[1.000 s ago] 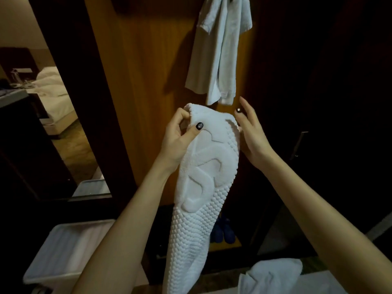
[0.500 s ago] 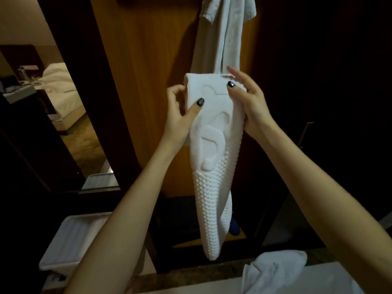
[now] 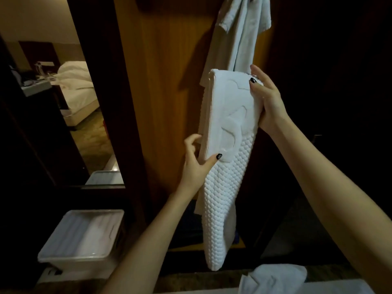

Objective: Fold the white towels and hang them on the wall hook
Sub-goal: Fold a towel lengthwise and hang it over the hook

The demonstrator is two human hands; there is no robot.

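- A thick white folded towel with a raised swirl and a bumpy quilted weave (image 3: 224,177) hangs lengthwise in the air, close in front of the orange-brown wooden wall panel (image 3: 165,92). Both hands hold it up and its lower end dangles free.
- The right hand (image 3: 267,102) grips the towel's top right corner, with the dark-nailed thumb on the front face and the fingers wrapped behind.
- The left hand (image 3: 195,164) pinches the left edge about halfway down, thumb pressed on the front and fingers curled round the stacked layers.
- Just behind the top of the held towel, a thinner pale white towel (image 3: 239,39) hangs down the panel. Its upper end runs out of view, so I cannot tell what it hangs from.
- At lower right, a crumpled white towel (image 3: 277,276) lies on a pale desk (image 3: 331,288).
- At lower left sits a white plastic lidded box (image 3: 84,236).
- Above the box, a dark-framed mirror (image 3: 89,134) reflects a bed with white bedding (image 3: 76,81).
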